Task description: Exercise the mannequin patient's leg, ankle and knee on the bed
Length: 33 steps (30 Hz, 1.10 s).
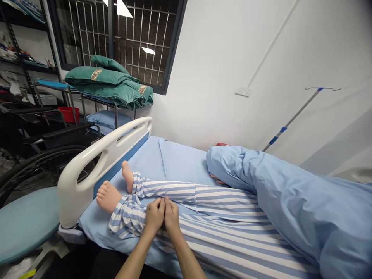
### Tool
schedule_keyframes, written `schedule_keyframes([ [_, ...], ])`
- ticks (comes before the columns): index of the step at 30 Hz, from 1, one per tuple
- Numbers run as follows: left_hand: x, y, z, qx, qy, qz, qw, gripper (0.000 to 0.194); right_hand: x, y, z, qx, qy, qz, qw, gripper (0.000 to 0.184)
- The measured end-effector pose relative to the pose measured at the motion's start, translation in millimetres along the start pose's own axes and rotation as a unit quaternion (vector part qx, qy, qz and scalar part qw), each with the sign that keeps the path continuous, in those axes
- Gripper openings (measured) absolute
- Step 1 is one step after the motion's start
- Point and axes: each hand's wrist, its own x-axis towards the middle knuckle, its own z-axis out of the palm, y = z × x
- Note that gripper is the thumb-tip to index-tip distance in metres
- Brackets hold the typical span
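Side by side, my left hand (155, 214) and my right hand (171, 215) are both closed, knuckles up and thumbs close together. Below them is the nearer leg of blue-and-white striped trousers (215, 232) on a lying figure that looks like a manikin. No cloth is visibly pinched or pulled up by my fingers, though the palms are hidden. To their left, the bare near foot (109, 197) and far foot (127, 176) stick out of the trouser cuffs. A bunched light blue quilt (302, 197) covers the figure farther right.
The bed's white footboard (87, 164) rises at left, beside a wheelchair (43, 162) and a teal round-edged top (27, 223). Folded green bedding (107, 83) lies on a rack under the barred window (139, 38). An IV pole (295, 116) leans in view at right by the wall.
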Motion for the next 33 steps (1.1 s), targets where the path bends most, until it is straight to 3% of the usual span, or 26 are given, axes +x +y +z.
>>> schedule_keyframes([
  [7, 3, -3, -8.5, 0.046, -0.036, 0.028, 0.998, 0.037, -2, -7, -1, -0.043, -0.026, -0.013, 0.999, 0.041],
  [13, 4, -6, -10.3, 0.019, -0.072, 0.04, 0.996, 0.042, -3, -24, -8, -0.139, -0.031, -0.076, 0.987, 0.04],
  [20, 2, -5, -10.8, 0.063, -0.074, 0.048, 0.994, 0.039, -3, 4, -6, -0.104, 0.007, -0.036, 0.994, 0.042],
  [24, 2, -3, -8.4, 0.054, -0.075, 0.033, 0.995, 0.037, -2, 7, -6, -0.09, 0.01, -0.029, 0.995, 0.041],
  [28, 3, 7, 0.0, -0.004, -0.042, 0.003, 0.999, 0.036, 1, 4, -8, -0.049, 0.023, -0.016, 0.998, 0.042],
  [33, 4, 26, 11.2, -0.165, 0.008, -0.056, 0.985, 0.036, 1, 5, -13, -0.002, 0.042, 0.007, 0.999, 0.046],
])
